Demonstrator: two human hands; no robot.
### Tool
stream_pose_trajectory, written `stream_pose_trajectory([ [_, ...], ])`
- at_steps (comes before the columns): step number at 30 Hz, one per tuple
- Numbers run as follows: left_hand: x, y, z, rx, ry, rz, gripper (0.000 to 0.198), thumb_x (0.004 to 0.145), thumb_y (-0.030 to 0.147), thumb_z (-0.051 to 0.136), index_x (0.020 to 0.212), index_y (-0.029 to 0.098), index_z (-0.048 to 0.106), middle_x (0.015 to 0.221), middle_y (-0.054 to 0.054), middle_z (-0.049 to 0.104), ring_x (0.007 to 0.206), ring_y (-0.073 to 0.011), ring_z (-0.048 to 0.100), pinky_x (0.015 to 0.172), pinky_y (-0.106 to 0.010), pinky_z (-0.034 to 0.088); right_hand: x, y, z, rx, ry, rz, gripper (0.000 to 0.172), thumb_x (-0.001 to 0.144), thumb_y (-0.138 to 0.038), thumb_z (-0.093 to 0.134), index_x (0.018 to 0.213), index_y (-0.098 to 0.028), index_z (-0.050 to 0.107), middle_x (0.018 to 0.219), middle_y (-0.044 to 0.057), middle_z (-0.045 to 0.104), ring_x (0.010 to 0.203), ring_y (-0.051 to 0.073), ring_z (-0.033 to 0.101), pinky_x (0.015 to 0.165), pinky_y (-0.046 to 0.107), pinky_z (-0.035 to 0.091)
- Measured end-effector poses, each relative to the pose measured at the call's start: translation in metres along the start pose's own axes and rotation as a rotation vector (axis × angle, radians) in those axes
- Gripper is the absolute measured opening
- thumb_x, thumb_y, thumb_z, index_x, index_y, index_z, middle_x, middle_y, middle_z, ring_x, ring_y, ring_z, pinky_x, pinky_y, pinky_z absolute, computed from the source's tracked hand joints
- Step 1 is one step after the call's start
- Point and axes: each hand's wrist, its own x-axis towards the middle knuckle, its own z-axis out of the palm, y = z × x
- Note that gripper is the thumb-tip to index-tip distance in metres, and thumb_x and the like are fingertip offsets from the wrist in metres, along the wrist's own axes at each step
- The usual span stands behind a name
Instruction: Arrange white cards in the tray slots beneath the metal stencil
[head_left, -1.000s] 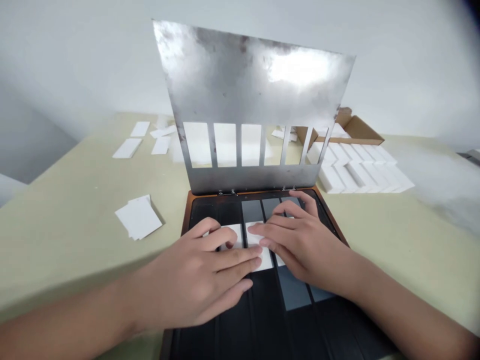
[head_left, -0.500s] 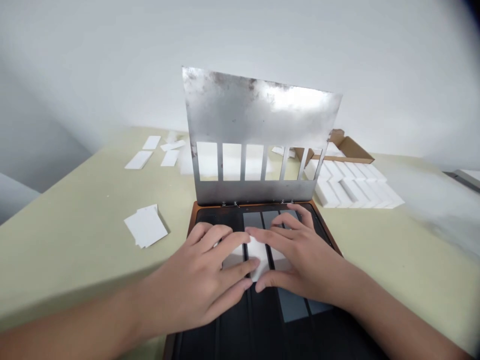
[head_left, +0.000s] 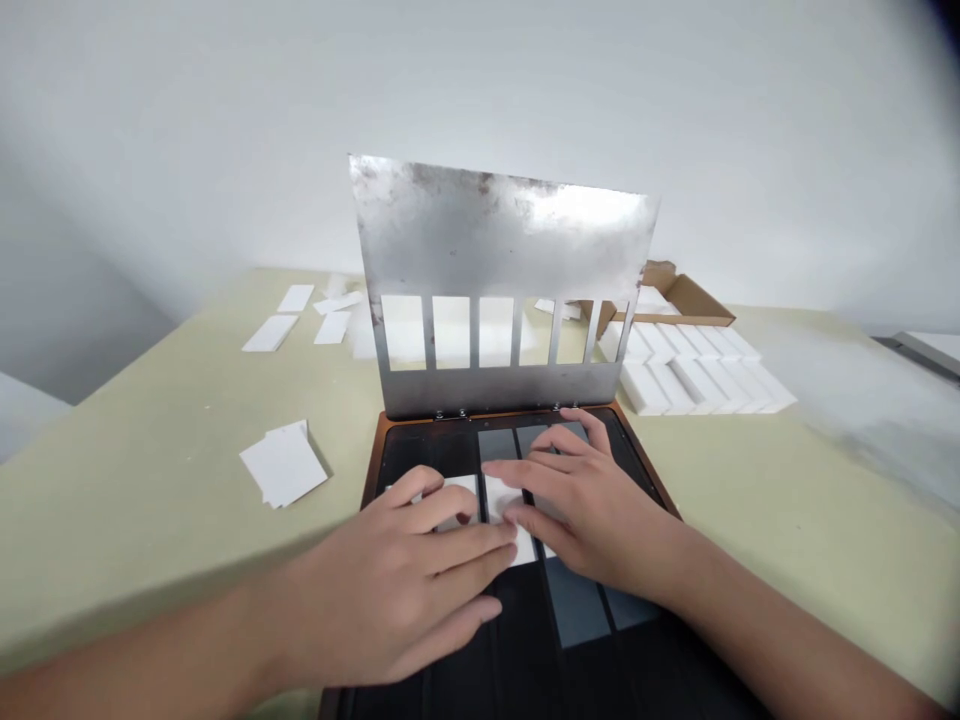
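Observation:
A black tray (head_left: 465, 650) with an orange-brown rim lies before me, its hinged metal plate (head_left: 495, 240) standing up at the back with a row of rectangular windows. White cards sit in the tray's middle row, and grey-blue pieces (head_left: 577, 605) lie in other slots. My left hand (head_left: 420, 580) is spread, its fingertips touching the lower part of a white card (head_left: 504, 497). Over the same card's upper part and the cards to its right, my right hand (head_left: 585, 500) rests with fingers apart. Neither hand grips anything visible.
On the left of the table (head_left: 172, 450) lies a small pile of white cards (head_left: 285, 465), with several loose cards (head_left: 270, 333) behind it. Stacked white blocks (head_left: 697, 385) and an open cardboard box (head_left: 701, 300) stand at the back right.
My left hand has moved slightly left and down, uncovering more of the white card to the left. My right thumb has moved up onto the middle card. The view has shifted a little.

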Motion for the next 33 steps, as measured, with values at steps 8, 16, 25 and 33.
stream_pose_trajectory([
  [8,-0.002,-0.002,0.001,-0.06,-0.036,-0.043,0.035,0.103,0.029,0.067,0.135,0.016,0.067,0.105,-0.003,0.078,0.093,-0.0223,0.058,0.084,-0.041,0.035,-0.003,-0.001,-0.003,-0.191,-0.068,0.045,0.055,0.11,-0.053,0.048,0.152,-0.018,0.056,0.166,0.014,0.045,0.152,0.039,0.032,0.124,0.068,0.014],
  [16,-0.002,-0.003,0.002,-0.041,-0.038,-0.029,0.033,0.104,0.03,0.067,0.133,0.016,0.068,0.112,-0.004,0.078,0.094,-0.0226,0.059,0.085,-0.041,0.035,-0.004,-0.002,0.001,-0.076,-0.012,0.04,0.025,0.108,-0.045,0.058,0.12,-0.025,0.069,0.143,0.004,0.068,0.145,0.031,0.044,0.125,0.062,0.013],
  [25,-0.004,-0.001,0.002,-0.022,-0.037,-0.042,0.03,0.104,0.031,0.065,0.131,0.018,0.069,0.113,-0.005,0.076,0.095,-0.0231,0.058,0.085,-0.04,0.035,-0.004,0.001,0.006,-0.056,0.105,-0.065,0.02,0.103,-0.018,0.063,0.12,-0.027,0.07,0.11,-0.003,0.079,0.113,0.022,0.061,0.124,0.056,0.012],
  [33,-0.004,-0.004,0.0,0.002,-0.058,-0.135,0.023,0.103,0.034,0.064,0.123,0.027,0.072,0.135,-0.015,0.061,0.12,-0.0357,0.054,0.098,-0.05,0.035,-0.008,0.0,0.005,-0.089,0.13,-0.135,0.021,0.098,-0.01,0.064,0.109,-0.024,0.075,0.105,-0.005,0.08,0.11,0.022,0.063,0.124,0.056,0.014],
])
